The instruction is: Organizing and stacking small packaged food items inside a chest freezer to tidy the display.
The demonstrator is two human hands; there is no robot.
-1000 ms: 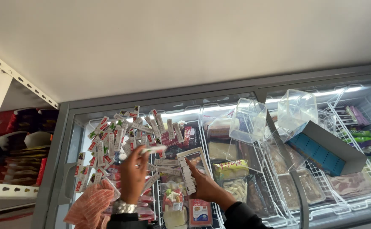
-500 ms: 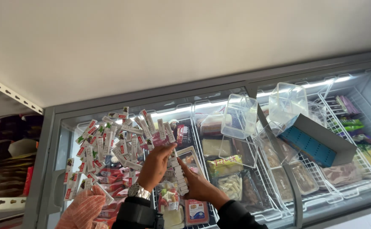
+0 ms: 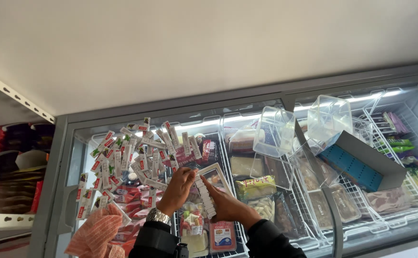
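Both hands have risen slightly; left hand (image 3: 180, 188) and right hand (image 3: 228, 205) grip closed around white strip (image 3: 204, 197).

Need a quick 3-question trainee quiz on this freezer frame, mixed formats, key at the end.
1. True or false: both hands hold the white strip of tags.
2. The left hand wears: A) a glove B) a wristwatch C) nothing.
3. What lies spread on the freezer lid left of the hands?

Key: 1 true, the right hand grips it too. 2 B. 3 Many small white price tags.
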